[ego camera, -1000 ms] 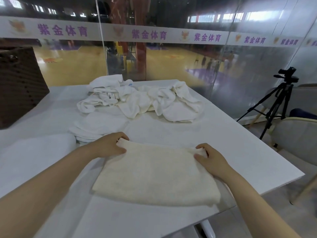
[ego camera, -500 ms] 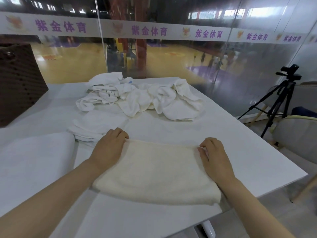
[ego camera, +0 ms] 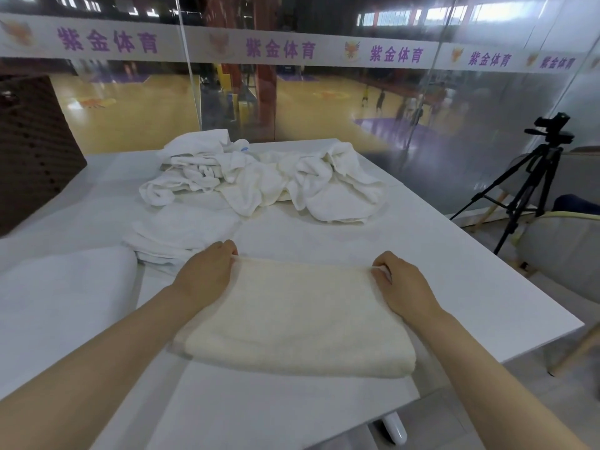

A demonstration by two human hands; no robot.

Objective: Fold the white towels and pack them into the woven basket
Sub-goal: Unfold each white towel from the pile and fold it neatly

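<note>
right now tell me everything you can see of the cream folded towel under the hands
The cream folded terry towel lies flat at the near edge of the white table, doubled over, with its thick rounded fold towards the camera. It looks soft and nubby, slightly yellower than the table. The left hand grips its far left corner and the right hand grips its far right corner, fingers curled round the edge.

Left hand (ego camera: 204, 274) and right hand (ego camera: 402, 284) gripping far corners of folded cream towel (ego camera: 292, 323), white table (ego camera: 422, 261)
</note>
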